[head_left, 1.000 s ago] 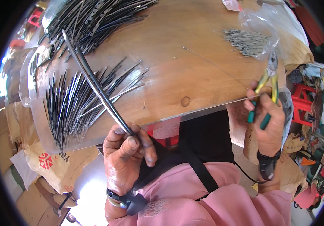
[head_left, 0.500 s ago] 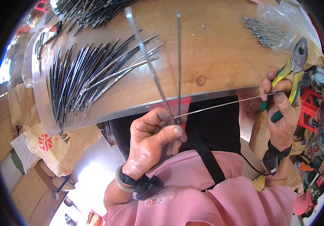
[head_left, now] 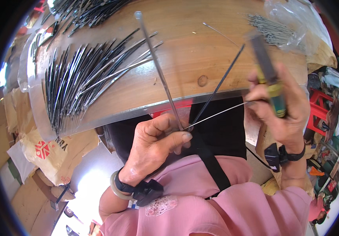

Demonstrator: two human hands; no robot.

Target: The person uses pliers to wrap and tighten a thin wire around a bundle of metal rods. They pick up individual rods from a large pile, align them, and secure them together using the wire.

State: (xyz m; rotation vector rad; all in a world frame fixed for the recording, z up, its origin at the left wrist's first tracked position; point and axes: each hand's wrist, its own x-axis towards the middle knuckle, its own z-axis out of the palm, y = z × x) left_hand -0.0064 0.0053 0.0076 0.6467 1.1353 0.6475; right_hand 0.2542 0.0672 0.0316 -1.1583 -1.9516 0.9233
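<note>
Here's your left hand [head_left: 153, 137] near the middle, grip narrow, thumb and fingers pinching a long, flat, shiny metal strip [head_left: 157, 67] that leans up toward eleven o'clock. And look, a darker strip [head_left: 218, 85], slim and straight, rises from those same fingertips toward one o'clock! A thin, round, silvery rod [head_left: 218, 114] runs out from there toward two, its far end meeting the fingertips of your right hand [head_left: 283, 106]. Whether the three pieces are joined at the left pinch, your fingers hide it.

That right grip is closed around pliers [head_left: 277, 98] too, their yellow-and-green handles in the hand and their dark metal head blurred.

Across the smooth, wood-grained counter [head_left: 185, 47], a fan of glossy dark strips [head_left: 79, 82] spreads at ten o'clock, with a denser dark heap [head_left: 94, 15] at eleven. Between one and two lies a sheaf of fine grey wires [head_left: 269, 29], beside crinkled clear plastic [head_left: 295, 29]; a lone hair-thin wire [head_left: 218, 32] slants near one. Off the counter, a creased brown paper sack [head_left: 51, 153] sits between eight and nine, a hard red stool [head_left: 317, 112] at three.
</note>
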